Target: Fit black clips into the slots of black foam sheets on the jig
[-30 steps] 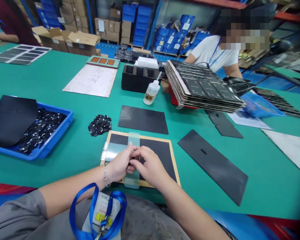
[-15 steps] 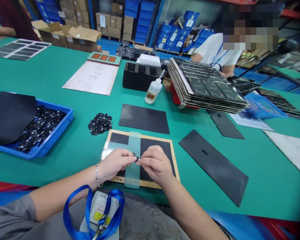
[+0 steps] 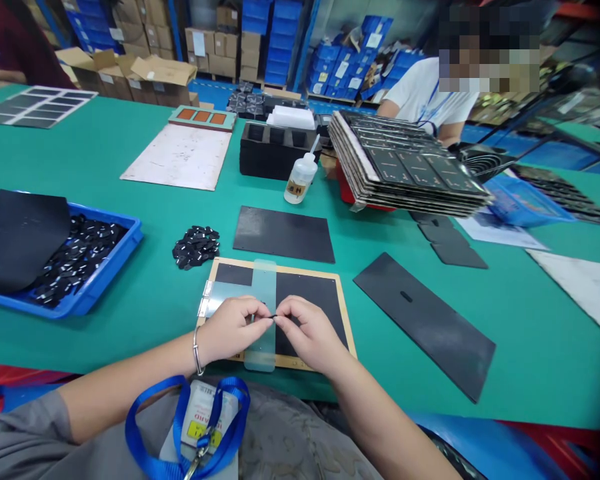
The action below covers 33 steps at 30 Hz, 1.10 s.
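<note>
Strip [image 3: 273,317], small, black, held mid-frame above wood-framed board [image 3: 293,364], long axis approx. level, running L-R across the view. Qty 1. L hand [image 3: 230,328] and R hand [image 3: 313,335] flank it, one at each end, and neither is clearly nearer. Fingers of both hands closed, pinching strip at its ends. Contact points partly hidden by fingertips.

Under hands: clear band [image 3: 264,287] lies across board, long axis front-to-back, roughly square to strip. Qty 1. Second clear piece [image 3: 220,293] w/ metal tabs at board's left edge. Qty 1. Black sheet [image 3: 305,297] on board, within frame.

Left of board: loose pile of black pieces [image 3: 196,247] on table [image 3: 530,373], count n/a. Far left: blue tray [image 3: 95,280] w/ more black pieces and 1 black sheet [image 3: 20,240].

Ahead: 1 black sheet [image 3: 283,235], 1 glue bottle [image 3: 301,179], 1 black foam block [image 3: 275,160]. Upper right: 1 tall stack of boards [image 3: 410,163], co-worker in white shirt [image 3: 425,93] behind it. Right of board: 1 slotted black sheet [image 3: 425,327].

Bottom of frame: blue lanyard [image 3: 180,407] w/ 1 ID card [image 3: 200,417].
</note>
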Tool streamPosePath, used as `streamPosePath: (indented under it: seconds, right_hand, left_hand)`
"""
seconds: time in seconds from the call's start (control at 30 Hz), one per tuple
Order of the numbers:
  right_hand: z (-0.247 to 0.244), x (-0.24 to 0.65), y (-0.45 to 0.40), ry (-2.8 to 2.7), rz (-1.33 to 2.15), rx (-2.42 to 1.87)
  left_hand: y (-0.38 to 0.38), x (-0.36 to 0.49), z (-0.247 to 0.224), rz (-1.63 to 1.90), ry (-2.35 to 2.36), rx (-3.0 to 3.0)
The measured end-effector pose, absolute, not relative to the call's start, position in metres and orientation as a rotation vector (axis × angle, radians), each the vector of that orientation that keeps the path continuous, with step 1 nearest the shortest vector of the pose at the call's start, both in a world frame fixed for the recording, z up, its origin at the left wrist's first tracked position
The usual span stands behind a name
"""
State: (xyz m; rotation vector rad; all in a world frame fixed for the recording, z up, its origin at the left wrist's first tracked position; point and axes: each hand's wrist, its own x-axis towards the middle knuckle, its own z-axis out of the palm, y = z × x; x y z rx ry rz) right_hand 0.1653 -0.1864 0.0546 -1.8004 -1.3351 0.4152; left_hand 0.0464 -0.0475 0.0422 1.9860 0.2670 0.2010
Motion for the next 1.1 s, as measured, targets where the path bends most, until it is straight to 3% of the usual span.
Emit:
streamPosePath:
  seconds: [0.5, 1.1]
  right_hand:
    - [0.049, 0.158, -0.188, -1.742, -0.134, -2.169]
    - [0.051, 0.155, -0.186, -1.817, -0.026, -2.162]
  left_hand:
    - [-0.051, 0.047, 0.037, 0.262, 0.294, 2.119]
    - [-0.054, 0.047, 0.037, 0.224, 0.225, 2.250]
